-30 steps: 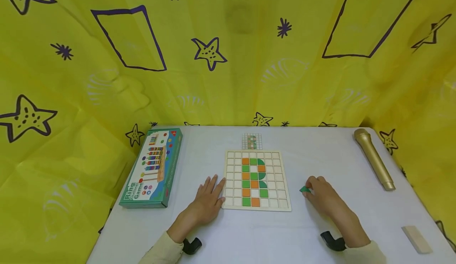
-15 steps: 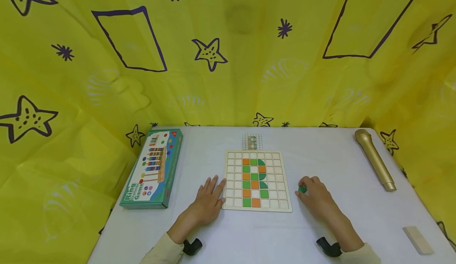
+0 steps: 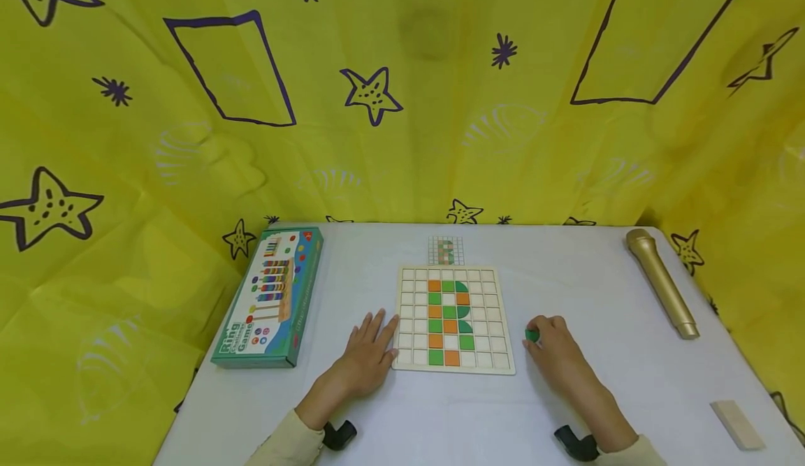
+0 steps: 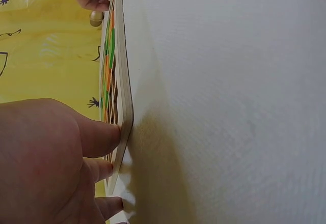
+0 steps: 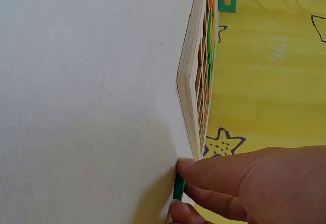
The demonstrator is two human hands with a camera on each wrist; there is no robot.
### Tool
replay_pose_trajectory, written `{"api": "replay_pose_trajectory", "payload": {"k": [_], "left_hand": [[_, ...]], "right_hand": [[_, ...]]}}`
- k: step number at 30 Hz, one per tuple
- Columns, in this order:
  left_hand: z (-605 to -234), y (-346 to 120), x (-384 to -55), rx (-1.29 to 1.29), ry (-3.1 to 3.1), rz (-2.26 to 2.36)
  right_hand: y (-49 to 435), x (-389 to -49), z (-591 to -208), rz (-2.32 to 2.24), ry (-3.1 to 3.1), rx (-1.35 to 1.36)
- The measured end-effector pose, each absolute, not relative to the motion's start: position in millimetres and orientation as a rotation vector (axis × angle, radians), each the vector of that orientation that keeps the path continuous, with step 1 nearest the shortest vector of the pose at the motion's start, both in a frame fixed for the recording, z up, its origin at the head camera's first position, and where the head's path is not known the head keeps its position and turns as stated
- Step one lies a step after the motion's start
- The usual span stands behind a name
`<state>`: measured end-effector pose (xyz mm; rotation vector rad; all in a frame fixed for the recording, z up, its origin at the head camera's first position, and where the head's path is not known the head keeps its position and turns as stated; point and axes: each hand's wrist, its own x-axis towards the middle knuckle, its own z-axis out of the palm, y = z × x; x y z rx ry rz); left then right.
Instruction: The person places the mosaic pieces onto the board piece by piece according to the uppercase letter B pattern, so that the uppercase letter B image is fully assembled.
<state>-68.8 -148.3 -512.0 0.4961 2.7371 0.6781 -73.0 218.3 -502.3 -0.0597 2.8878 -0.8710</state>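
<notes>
A square wooden grid board lies mid-table, with orange, green and dark green tiles set in its cells. My left hand rests beside its left edge, fingers spread, thumb touching the rim, as the left wrist view also shows. To the right of the board, my right hand pinches a small dark green tile between thumb and fingers, low over the tablecloth and apart from the board. Behind the board lies a pattern card printed with a similar tile figure.
A boxed ring game lies at the left of the table. On the right are a gold microphone and a pale wooden block. A yellow patterned curtain hangs behind the white-covered table.
My right hand has shifted slightly left towards the board, and the dark green tile has turned in its fingers. The left hand and the board have stayed in place.
</notes>
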Motion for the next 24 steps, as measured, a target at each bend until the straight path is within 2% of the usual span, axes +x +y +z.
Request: {"api": "replay_pose_trajectory", "payload": {"k": [3,10,13,18,24], "left_hand": [[-508.7,-147.5,-66.9,0.495,2.74,0.661],[-530.0,-151.7,-70.7,0.503,2.768,0.71],[-524.6,-151.7,-70.1,0.503,2.758,0.7],[-519.9,-151.8,-69.7,0.509,2.738,0.701],[-526.1,-151.8,-70.7,0.5,2.754,0.72]], "right_hand": [[217.6,-71.3,-501.2,-0.879,2.881,-0.062],[216.1,-71.6,-500.9,-0.945,2.826,-0.042],[212.0,-73.6,-500.3,-1.028,2.792,-0.06],[191.0,-72.7,-497.7,-1.104,2.762,-0.059],[162.5,-59.5,-500.3,-1.177,2.724,-0.191]]}}
